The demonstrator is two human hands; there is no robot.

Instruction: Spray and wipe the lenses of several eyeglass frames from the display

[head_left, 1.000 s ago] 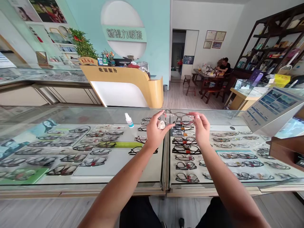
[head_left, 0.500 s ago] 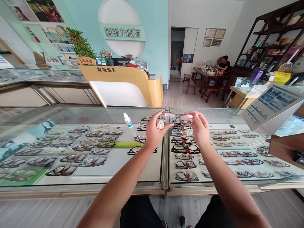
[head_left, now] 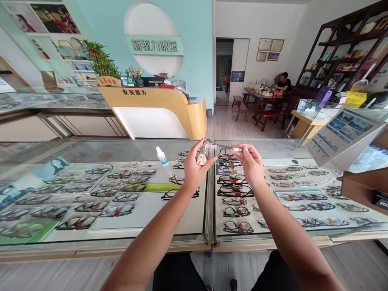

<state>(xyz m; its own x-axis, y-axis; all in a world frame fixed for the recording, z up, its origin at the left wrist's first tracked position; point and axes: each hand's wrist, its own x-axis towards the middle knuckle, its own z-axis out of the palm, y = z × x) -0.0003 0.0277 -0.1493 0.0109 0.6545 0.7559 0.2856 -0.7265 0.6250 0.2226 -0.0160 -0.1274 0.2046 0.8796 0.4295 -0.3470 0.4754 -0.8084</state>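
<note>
Both hands hold up a pair of eyeglasses (head_left: pixel 222 150) with a thin, see-through frame, above the glass display counter. My left hand (head_left: pixel 195 166) grips its left end, thumb and forefinger apart around the rim. A crumpled whitish cloth (head_left: pixel 201 159) is tucked in that same hand. My right hand (head_left: pixel 252 163) pinches the right end of the frame between thumb and fingers. To the left of my left hand, a small white spray bottle (head_left: pixel 161 156) with a blue label stands on the counter glass.
Under the counter glass (head_left: pixel 178 220) lie rows of eyeglasses (head_left: pixel 236 190). A grey-white display board (head_left: pixel 345 135) and a brown box (head_left: pixel 365 192) stand at the right. Beyond are a yellow-and-white reception desk (head_left: pixel 151 117) and a person (head_left: pixel 283 84) seated at a wooden table.
My hands and the eyeglasses have shifted slightly left in view, and the frame tilts a little more down to the right. Both hands keep their hold; the bottle stays on the counter.
</note>
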